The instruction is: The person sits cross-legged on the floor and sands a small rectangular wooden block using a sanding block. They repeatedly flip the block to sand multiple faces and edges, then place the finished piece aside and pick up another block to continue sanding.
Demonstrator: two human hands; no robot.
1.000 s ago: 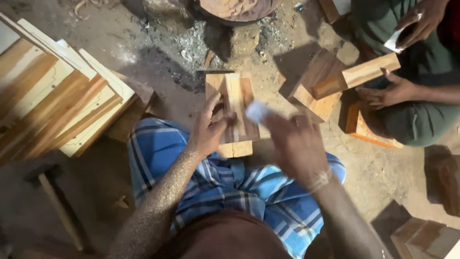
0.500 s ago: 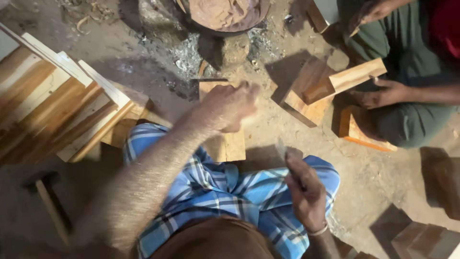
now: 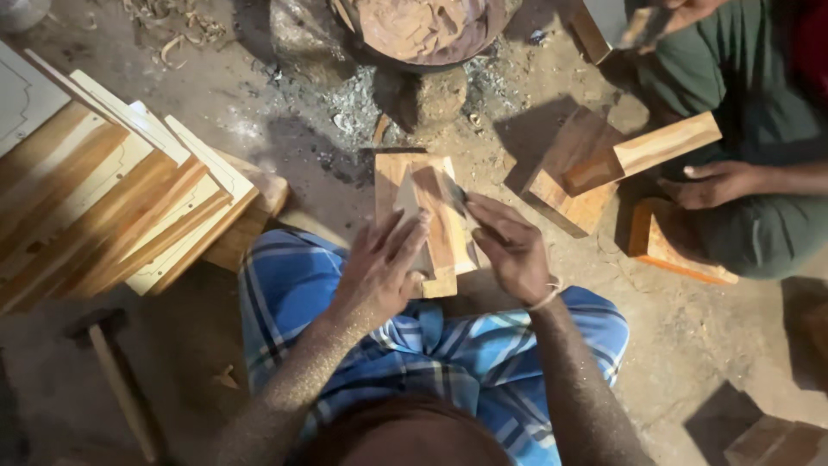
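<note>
A flat wooden block (image 3: 405,177) lies on the dirt floor in front of my knees, with a narrower strip of wood (image 3: 442,233) on top of it. My left hand (image 3: 379,267) rests flat on the strip's near end, fingers spread. My right hand (image 3: 513,250) is closed around a small dark tool, its tip touching the strip's right side. What kind of tool it is I cannot tell. My legs are covered by a blue checked cloth (image 3: 466,354).
A stack of pale wooden boards (image 3: 112,207) lies at the left. A hammer (image 3: 112,362) sits lower left. Ash and a round vessel (image 3: 423,30) are ahead. Another person at the right has a hand (image 3: 716,181) by wooden blocks (image 3: 604,164).
My right hand, pulled back low over my lap half a second ago, has come forward onto the strip. My left hand has drawn back from the block's far end onto the strip's near end.
</note>
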